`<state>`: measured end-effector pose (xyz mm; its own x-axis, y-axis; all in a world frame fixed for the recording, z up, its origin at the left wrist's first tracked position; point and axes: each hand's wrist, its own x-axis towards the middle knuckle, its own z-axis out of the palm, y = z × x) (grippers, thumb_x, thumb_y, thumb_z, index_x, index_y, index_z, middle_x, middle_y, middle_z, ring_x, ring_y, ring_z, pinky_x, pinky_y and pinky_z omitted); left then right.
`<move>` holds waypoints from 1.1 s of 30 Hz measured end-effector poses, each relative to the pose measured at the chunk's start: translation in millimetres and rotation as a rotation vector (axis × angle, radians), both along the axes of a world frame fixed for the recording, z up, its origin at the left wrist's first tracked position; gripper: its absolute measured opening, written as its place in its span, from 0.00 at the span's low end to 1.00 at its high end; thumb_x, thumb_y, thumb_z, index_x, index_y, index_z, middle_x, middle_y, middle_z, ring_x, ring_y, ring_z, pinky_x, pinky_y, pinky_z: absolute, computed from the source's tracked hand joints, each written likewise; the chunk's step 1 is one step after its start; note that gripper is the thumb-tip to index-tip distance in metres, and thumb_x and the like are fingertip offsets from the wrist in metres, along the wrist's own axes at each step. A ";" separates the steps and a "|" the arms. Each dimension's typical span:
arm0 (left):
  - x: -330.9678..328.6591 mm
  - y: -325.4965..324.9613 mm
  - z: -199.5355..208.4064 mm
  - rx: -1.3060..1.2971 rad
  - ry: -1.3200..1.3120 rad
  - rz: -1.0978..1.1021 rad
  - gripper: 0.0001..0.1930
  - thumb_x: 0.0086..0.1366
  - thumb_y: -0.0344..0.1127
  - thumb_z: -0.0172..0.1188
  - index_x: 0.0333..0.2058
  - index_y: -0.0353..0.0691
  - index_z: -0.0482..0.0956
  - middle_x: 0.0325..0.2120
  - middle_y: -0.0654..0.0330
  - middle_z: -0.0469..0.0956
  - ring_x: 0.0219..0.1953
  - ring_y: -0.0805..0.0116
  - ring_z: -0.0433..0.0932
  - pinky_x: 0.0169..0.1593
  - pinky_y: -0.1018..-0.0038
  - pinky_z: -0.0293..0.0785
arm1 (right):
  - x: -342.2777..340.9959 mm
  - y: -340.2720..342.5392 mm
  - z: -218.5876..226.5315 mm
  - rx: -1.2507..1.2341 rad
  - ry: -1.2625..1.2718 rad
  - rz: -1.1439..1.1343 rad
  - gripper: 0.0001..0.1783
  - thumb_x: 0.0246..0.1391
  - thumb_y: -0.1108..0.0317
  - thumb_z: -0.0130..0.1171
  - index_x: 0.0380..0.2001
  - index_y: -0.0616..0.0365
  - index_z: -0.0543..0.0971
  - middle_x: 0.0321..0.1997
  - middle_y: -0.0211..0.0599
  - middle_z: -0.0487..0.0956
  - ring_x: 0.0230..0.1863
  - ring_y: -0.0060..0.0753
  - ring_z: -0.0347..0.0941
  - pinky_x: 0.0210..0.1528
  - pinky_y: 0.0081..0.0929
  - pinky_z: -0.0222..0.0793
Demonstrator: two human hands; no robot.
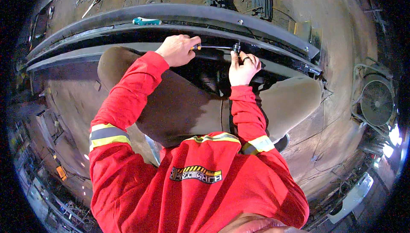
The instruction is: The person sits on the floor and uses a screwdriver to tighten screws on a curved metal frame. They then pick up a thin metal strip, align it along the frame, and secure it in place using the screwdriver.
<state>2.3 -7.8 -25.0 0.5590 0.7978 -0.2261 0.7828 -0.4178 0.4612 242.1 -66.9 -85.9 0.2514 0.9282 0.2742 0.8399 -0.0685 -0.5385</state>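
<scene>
Now the left hand [177, 50] wraps a tool handle [197, 46], right hand [244, 70] pinches its head [236, 48], nearer the beam's [188, 11] right end; floor [341, 41] looks brown.

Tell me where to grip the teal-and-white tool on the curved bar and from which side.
Probably pinch the teal-and-white tool across its middle, from above: it is slim, lies lengthwise along the curved bar, and nothing covers it.
</scene>
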 end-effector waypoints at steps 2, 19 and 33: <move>-2.6 -0.2 -3.6 0.018 0.028 -0.009 0.18 0.54 0.35 0.56 0.45 0.44 0.71 0.30 0.48 0.77 0.35 0.47 0.78 0.38 0.54 0.74 | -1.9 -0.1 -1.8 0.045 -0.010 0.004 0.15 0.43 0.57 0.68 0.27 0.58 0.82 0.30 0.36 0.76 0.44 0.43 0.69 0.56 0.47 0.56; -0.6 -2.0 -3.1 0.060 0.050 -0.015 0.18 0.55 0.35 0.56 0.46 0.46 0.71 0.31 0.48 0.76 0.33 0.46 0.77 0.35 0.54 0.75 | -1.4 2.6 -1.5 0.124 -0.008 0.005 0.15 0.43 0.57 0.70 0.26 0.58 0.83 0.27 0.32 0.76 0.41 0.40 0.70 0.53 0.42 0.57; 2.4 -5.3 -3.0 0.109 0.038 -0.026 0.18 0.54 0.35 0.55 0.45 0.46 0.71 0.26 0.49 0.75 0.30 0.48 0.78 0.33 0.55 0.74 | -3.2 1.6 0.8 0.076 0.027 -0.011 0.15 0.42 0.58 0.70 0.27 0.58 0.82 0.29 0.35 0.76 0.41 0.43 0.70 0.56 0.47 0.56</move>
<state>4.7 -13.1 -28.0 0.5721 0.8044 -0.1599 0.7873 -0.4841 0.3817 239.0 -65.3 -85.1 0.2700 0.9022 0.3364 0.8242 -0.0360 -0.5651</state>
